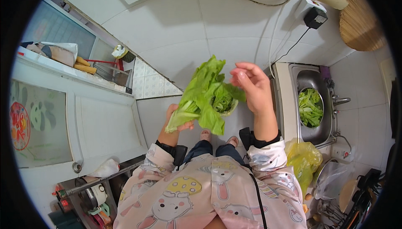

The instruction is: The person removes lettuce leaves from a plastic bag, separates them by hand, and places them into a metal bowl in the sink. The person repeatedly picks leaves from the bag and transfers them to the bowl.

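Light green leaf lettuce [201, 98] fills the middle of the head view, its pale stem end lying in my left hand [178, 117]. The fingers of that hand wrap under the stalks. My right hand [252, 86] is raised at the right side of the leaves, thumb and fingers curved and apart, with nothing seen in its grasp. Below the lettuce, a round basket [230, 111] on the floor holds more greens, partly hidden by the leaves. More lettuce leaves [311, 107] lie in a round metal container inside the steel sink [311, 139] at the right.
A yellow plastic bag [303, 160] hangs by the counter below the sink. A faucet [341, 100] stands at the sink's right. To the left are a white door [103, 119] and a shelf rack with a small appliance [95, 195]. A black power adapter [315, 17] is plugged in above.
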Tool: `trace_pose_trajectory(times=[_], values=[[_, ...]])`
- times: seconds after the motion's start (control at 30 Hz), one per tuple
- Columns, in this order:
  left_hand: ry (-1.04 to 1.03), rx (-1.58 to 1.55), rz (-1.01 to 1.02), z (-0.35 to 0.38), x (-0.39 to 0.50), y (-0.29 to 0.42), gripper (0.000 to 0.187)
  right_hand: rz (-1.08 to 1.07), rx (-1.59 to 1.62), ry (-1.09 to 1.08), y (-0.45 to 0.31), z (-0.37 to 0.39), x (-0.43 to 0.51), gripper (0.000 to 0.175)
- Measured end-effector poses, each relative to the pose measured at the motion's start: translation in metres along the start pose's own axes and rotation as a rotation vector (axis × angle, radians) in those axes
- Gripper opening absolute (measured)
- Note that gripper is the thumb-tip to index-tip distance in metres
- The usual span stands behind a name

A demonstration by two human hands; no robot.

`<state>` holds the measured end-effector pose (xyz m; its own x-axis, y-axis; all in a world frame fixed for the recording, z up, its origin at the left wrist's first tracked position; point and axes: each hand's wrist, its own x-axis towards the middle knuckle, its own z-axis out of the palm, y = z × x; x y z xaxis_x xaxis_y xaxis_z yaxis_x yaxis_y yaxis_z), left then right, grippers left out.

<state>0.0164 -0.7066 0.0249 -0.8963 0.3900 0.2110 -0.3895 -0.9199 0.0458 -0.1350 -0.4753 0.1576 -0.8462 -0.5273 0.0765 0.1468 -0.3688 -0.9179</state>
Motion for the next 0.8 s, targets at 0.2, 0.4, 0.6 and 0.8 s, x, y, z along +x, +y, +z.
trace_pose_trajectory(times=[0.2, 0.4, 0.6, 0.8], values=[[0.047, -0.128, 0.08, -0.001, 0.002, -0.005, 0.066, -0.38, -0.681, -0.164, 0.007, 0.005, -0.046, 0.076], [0.107, -0.18, -0.009, -0.005, 0.01, -0.026, 0.07, 0.126, -0.238, -0.02, 0.014, 0.037, -0.009, 0.037], [0.009, -0.217, -0.03, -0.01, 0.018, -0.037, 0.073, -0.27, 0.032, 0.167, 0.019, 0.005, -0.013, 0.022], [0.002, -0.244, -0.028, -0.01, 0.025, -0.036, 0.073, 0.118, -0.161, 0.117, 0.069, -0.011, -0.061, 0.031]])
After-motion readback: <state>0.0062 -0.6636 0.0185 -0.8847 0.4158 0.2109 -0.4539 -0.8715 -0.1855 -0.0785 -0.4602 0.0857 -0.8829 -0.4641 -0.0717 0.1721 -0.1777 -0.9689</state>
